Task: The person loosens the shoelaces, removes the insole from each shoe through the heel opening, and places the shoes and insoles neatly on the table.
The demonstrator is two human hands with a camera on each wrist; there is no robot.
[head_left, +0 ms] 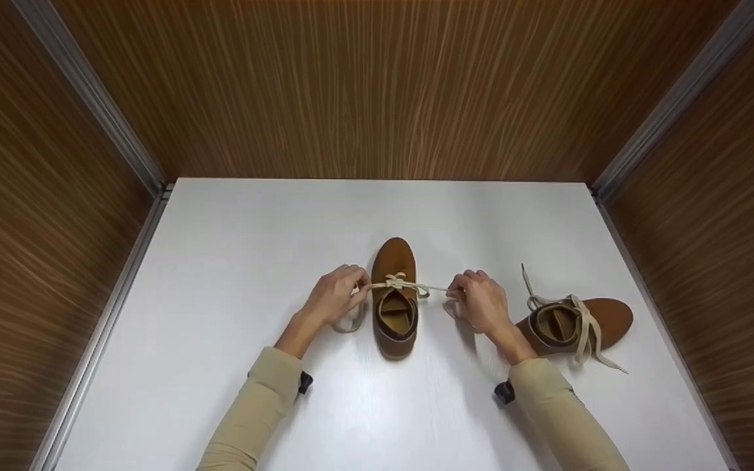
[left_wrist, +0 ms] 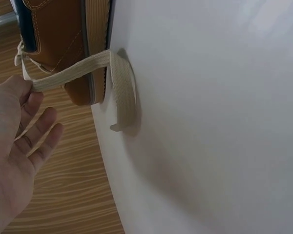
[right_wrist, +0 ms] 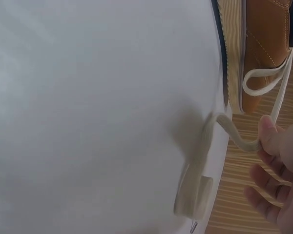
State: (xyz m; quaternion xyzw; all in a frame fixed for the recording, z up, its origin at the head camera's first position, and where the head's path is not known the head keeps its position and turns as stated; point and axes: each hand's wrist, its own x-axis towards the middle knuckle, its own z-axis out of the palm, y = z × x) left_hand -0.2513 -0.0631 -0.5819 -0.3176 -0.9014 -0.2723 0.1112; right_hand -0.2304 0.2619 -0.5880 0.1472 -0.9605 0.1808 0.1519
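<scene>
A brown shoe [head_left: 393, 255] stands upright in the middle of the white table, toe pointing away from me. Left of it, my left hand [head_left: 336, 293] pinches one end of its cream shoelace [left_wrist: 73, 73] between thumb and index finger, the other fingers loosely bent. To the right, my right hand [head_left: 484, 302] pinches the other lace end [right_wrist: 282, 95], which runs fairly straight from the shoe. A small loop [right_wrist: 259, 83] hangs at the shoe's right side. Past both pinches, slack lace curls down onto the table. The laces cross over the shoe's tongue; the crossing is too small to make out exactly.
A second brown shoe [head_left: 609, 320] lies to the right, toe pointing right, its loose laces spread over it and the table [head_left: 252, 222]. Its heel is close to my right wrist. Wood-grain panels [head_left: 377, 91] enclose the back and both sides.
</scene>
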